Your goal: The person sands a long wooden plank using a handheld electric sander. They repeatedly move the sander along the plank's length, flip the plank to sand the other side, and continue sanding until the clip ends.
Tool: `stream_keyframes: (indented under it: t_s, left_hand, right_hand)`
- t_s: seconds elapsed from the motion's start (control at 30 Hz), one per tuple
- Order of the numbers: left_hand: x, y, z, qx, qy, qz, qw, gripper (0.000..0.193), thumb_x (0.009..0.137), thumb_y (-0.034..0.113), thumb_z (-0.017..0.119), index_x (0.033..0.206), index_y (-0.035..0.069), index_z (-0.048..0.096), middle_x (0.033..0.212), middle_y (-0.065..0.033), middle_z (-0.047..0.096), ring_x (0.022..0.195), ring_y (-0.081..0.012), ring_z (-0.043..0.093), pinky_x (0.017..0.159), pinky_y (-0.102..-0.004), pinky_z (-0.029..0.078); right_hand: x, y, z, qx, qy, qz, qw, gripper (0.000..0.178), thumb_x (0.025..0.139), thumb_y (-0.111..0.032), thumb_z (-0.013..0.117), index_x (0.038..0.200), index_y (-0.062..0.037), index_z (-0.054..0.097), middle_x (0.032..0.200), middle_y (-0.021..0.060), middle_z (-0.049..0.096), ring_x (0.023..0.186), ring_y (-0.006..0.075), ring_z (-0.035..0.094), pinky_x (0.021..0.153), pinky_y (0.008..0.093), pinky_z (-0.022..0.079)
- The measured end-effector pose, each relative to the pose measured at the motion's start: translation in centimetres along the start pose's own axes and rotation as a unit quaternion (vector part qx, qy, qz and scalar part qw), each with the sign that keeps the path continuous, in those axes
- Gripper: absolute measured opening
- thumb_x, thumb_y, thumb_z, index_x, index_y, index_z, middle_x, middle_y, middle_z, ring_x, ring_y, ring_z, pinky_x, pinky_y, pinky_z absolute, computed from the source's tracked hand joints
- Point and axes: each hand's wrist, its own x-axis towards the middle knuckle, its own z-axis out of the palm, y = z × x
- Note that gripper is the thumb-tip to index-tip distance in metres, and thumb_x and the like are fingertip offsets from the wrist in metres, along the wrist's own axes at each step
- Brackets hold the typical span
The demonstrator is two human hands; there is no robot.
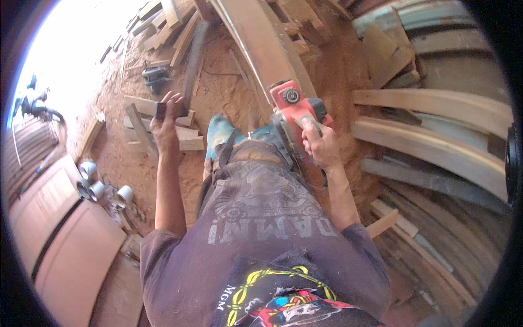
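My right hand [322, 143] is wrapped around the handle of a red electric hand planer [286, 97] with a dark round knob on top. The planer is beside my right thigh, near the close end of a long wooden beam [267, 46]. Whether it touches the beam I cannot tell. Out to the left, my raised left hand [165, 122] has its fingers curled around a small dark, boxy thing [160, 110]. Its kind does not show, as the fingers hide its middle.
Short boards [143, 124] lie on sandy ground below my left hand. A dark machine [156, 75] sits farther off, by more offcuts. Long planks [430, 147] are stacked on the right. Pale cups [96, 189] and wooden panels [76, 256] are on the left.
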Motion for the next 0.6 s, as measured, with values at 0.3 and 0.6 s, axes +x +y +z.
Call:
stream_keyframes:
  t_s: [0.3,0.6]
  left_hand:
    - [0.0,-3.9,-2.7,0.002,0.141,-0.051,0.989,0.035,0.111,0.020,0.064,0.137,-0.003,0.066,0.126,-0.0121,0.074,0.116,-0.0209,0.071,0.102,-0.0355,0.055]
    - [-2.5,-12.6,-9.5,0.010,0.203,-0.127,0.971,0.031,0.107,0.021,0.070,0.129,-0.001,0.072,0.116,-0.0092,0.078,0.110,-0.0180,0.073,0.099,-0.0336,0.055]
  right_hand:
    - [25.2,-14.5,5.3,-0.013,-0.036,-0.227,0.973,0.054,0.104,-0.058,0.059,0.097,-0.0088,0.080,0.064,-0.0050,0.052,0.051,0.0067,0.049,0.048,0.0279,0.041]
    - [10.7,-2.9,1.7,-0.080,-0.027,-0.193,0.978,0.058,0.107,-0.057,0.055,0.073,-0.0105,0.060,0.062,-0.0039,0.054,0.050,0.0067,0.050,0.046,0.0274,0.039]
